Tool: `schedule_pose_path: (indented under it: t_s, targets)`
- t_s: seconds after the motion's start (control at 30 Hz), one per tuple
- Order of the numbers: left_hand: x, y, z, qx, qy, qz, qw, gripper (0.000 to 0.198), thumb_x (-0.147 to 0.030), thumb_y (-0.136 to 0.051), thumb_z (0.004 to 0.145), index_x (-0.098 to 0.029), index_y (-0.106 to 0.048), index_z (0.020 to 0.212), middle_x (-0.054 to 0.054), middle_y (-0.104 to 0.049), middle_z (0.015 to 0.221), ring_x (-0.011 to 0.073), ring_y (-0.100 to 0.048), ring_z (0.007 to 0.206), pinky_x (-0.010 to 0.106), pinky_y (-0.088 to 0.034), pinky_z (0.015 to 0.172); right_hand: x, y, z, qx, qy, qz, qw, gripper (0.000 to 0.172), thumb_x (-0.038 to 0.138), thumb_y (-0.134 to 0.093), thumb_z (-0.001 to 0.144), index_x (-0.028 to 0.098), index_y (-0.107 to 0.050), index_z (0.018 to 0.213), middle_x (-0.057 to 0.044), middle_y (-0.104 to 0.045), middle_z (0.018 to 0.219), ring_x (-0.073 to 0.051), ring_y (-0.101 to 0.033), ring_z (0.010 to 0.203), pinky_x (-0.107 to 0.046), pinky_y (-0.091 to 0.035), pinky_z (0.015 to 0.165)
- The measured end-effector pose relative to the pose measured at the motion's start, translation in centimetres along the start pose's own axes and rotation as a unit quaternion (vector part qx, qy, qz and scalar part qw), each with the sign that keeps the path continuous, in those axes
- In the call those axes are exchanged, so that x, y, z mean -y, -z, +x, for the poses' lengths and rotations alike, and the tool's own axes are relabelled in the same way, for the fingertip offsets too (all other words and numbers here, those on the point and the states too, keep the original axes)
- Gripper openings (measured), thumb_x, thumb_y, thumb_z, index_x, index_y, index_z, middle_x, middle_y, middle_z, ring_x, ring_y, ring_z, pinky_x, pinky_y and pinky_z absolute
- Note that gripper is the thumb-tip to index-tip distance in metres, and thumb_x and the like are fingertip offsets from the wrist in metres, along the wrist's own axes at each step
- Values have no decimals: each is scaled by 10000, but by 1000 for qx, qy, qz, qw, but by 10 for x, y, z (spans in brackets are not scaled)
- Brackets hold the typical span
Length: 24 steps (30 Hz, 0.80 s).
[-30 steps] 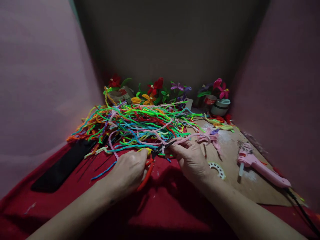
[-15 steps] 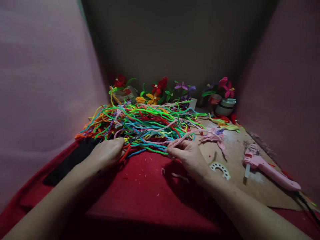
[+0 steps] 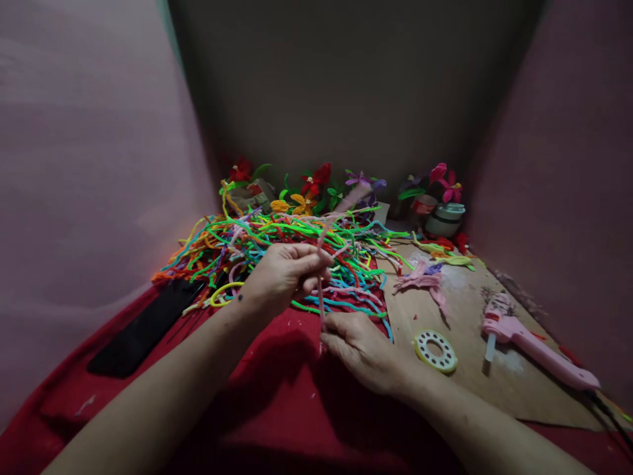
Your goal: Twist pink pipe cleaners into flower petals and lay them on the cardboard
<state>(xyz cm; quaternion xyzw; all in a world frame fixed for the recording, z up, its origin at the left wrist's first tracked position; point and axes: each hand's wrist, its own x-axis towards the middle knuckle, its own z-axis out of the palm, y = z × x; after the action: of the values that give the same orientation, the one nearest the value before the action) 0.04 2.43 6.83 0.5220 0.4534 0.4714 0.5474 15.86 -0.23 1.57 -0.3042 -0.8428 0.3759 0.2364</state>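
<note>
A thin pale-pink pipe cleaner (image 3: 321, 302) runs upright between my hands, its blurred upper part rising in front of the pile. My left hand (image 3: 289, 272) pinches it about midway, palm side partly hidden. Lower down, my right hand (image 3: 361, 346) grips its bottom end between thumb and forefinger, above the red cloth (image 3: 277, 415). Behind both hands spreads a tangled pile of multicoloured pipe cleaners (image 3: 277, 231). A yellow loop (image 3: 217, 299) lies just left of my left hand; whether it is a tool handle is unclear.
On the cardboard (image 3: 475, 389) at right are a pink glue gun (image 3: 539, 353), a round white-and-yellow holed disc (image 3: 435, 351) and a pink fuzzy flower piece (image 3: 422, 280). A black phone-like slab (image 3: 143, 330) lies left. Fuzzy flowers (image 3: 314, 181) and a lidded jar (image 3: 445, 219) stand behind.
My left hand has let go of the dark-bladed scissors and moved right onto the pink pipe cleaner. My right hand has come lower, and the pipe cleaner now stands upright.
</note>
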Motion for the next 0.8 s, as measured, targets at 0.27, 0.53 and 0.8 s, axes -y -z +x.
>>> schedule_pose_path:
  t_s: [0.27,0.53,0.8]
  targets:
    - [-3,34,22,-171,-82,-255,948,146,-76,-521,796,-68,-629,698,63,-643,616,59,-546,441,122,-388,357,-8,15,-1,-114,-91,307,940,203,198,-465,742,171,-432,544,44,-410,468,-78,-380,434,-214,-302,449]
    - [11,15,16,-228,-24,-391,891,198,-36,-464,832,-81,-613,709,21,-642,629,69,-617,544,131,-507,485,-15,11,12,-193,-100,550,806,276,323,-657,706,128,-639,899,-19,-603,637,-105,-550,500,-215,-406,453]
    - [45,-18,5,-55,3,-309,950,76,-82,-576,771,-85,-643,737,54,-653,641,116,-622,560,212,-529,533,-21,4,19,-286,-20,518,806,242,329,-611,771,163,-648,944,-7,-626,701,-76,-554,535,-207,-450,531]
